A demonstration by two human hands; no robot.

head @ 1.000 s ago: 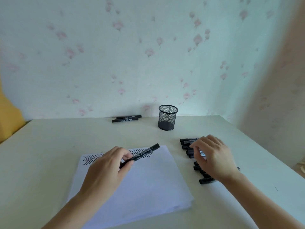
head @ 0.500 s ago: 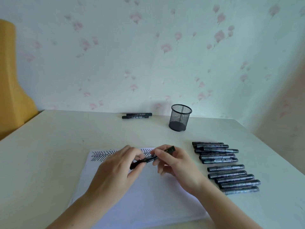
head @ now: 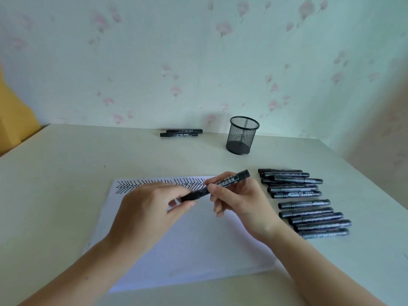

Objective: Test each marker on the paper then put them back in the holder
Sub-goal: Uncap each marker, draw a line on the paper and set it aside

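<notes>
A black marker [head: 229, 181] is held slanted above the white paper [head: 189, 246], its upper end pointing right. My left hand [head: 150, 208] pinches its lower left end. My right hand [head: 240, 199] grips its barrel with curled fingers. The paper carries a row of black chevron strokes [head: 159, 184] along its far edge. Several black markers [head: 304, 204] lie in a column to the right of the paper. An empty black mesh holder [head: 242, 135] stands upright at the back of the table.
Two more black markers [head: 181, 133] lie side by side near the wall, left of the holder. The pale table [head: 55, 195] ends at a floral-papered wall behind. A yellow object [head: 13, 120] stands at the left edge.
My right hand left the column of markers and came over to grip the marker that my left hand holds. The camera view shifted and now shows the whole column.
</notes>
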